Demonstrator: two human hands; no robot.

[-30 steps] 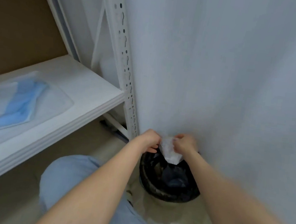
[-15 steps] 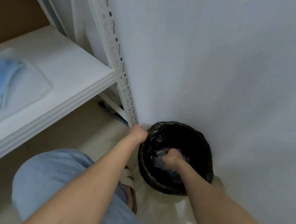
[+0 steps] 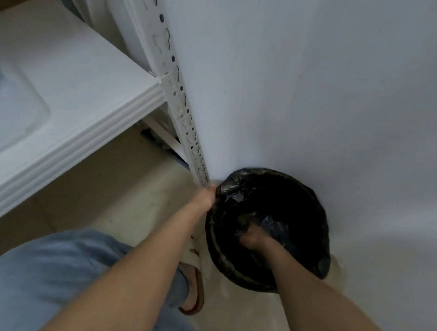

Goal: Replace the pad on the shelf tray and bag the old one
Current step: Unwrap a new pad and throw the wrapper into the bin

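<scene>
Hands at the black bag (image 3: 318, 203).
Left grip (image 3: 203, 198) holds its rim; right grip (image 3: 253, 236) sits inside, closure unclear.

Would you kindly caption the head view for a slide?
The left hand grips the rim of the black plastic bin liner while the right hand reaches inside.

The left forearm (image 3: 143, 266) and the right forearm (image 3: 332, 305) are bare along all of their visible length, and the left hand (image 3: 205, 197) and right hand (image 3: 253, 236) are bare too. Loose light-blue fabric trousers (image 3: 59, 269) cover the leg, the cloth smooth with soft creases. One foot wears an open slip-on sandal (image 3: 197, 287) with a rounded brown sole edge and a broad cream strap (image 3: 194, 255) that carries a few small reddish-brown spots.
</scene>
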